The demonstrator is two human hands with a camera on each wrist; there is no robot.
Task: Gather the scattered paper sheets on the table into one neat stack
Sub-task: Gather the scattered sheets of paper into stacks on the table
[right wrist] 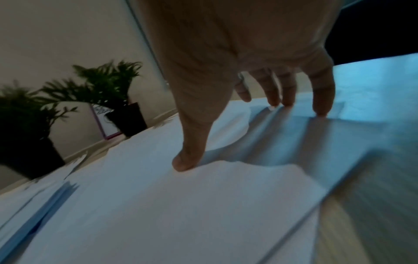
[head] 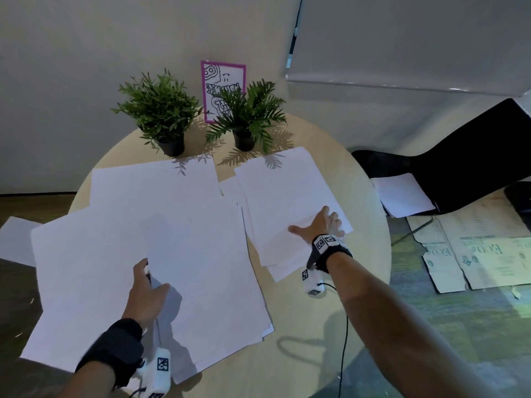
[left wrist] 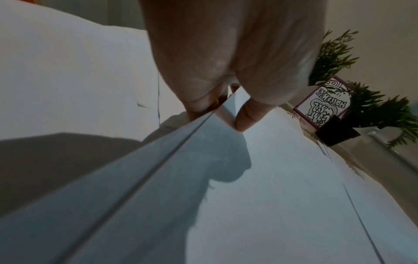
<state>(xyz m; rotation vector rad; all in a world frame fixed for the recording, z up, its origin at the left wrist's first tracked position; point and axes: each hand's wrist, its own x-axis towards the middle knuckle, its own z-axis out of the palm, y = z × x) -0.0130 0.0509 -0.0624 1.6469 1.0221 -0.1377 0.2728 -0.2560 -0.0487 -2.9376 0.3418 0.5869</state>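
White paper sheets lie scattered over a round wooden table (head: 304, 326). My left hand (head: 148, 285) pinches the left edge of a small pile of sheets (head: 201, 268) in the middle and lifts that edge a little. In the left wrist view the thumb (left wrist: 246, 119) and the fingers (left wrist: 199, 103) clamp the sheets' edge (left wrist: 228, 105). My right hand (head: 321, 225) lies flat with spread fingers on the right-hand sheets (head: 281, 196). In the right wrist view its thumb (right wrist: 185, 162) and fingertips (right wrist: 321, 109) press on the paper (right wrist: 181, 205). More sheets lie at the left (head: 86, 268) and back (head: 155, 185).
Two potted plants (head: 161, 110) (head: 250, 113) and a pink-framed card (head: 222, 81) stand at the table's back edge. One sheet (head: 14, 239) hangs off the left rim. A black chair (head: 459, 156) at the right holds another sheet (head: 402, 193). Flattened cardboard (head: 474, 248) lies on the floor.
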